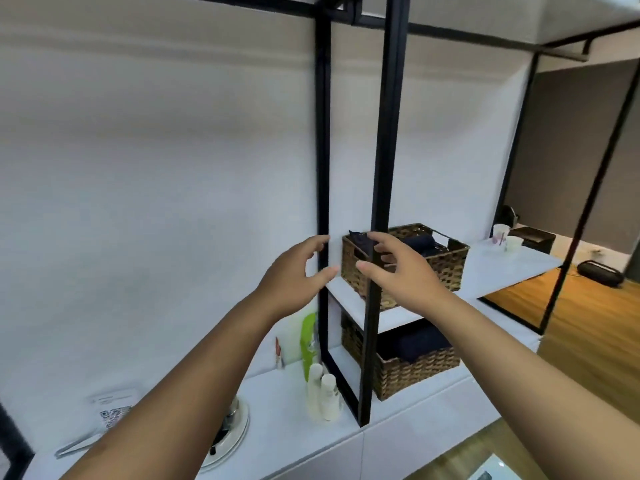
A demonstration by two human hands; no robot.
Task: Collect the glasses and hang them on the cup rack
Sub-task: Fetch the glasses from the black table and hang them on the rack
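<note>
No glass or cup rack can be picked out for certain; two pale cups (504, 237) stand far right on the white shelf (491, 268). Both hands are raised empty with fingers loosely spread, the left hand (298, 275) beside a black metal post (323, 168), the right hand (398, 268) before a woven wicker basket (440, 261) of dark folded cloth. A second basket (419, 372) sits below, near two smooth white bottles (323, 393).

Two pale cups (506, 238) stand upright, close together, on the white shelf (491, 268) well right of the upper basket (415, 261). Their detail is blurred.
</note>
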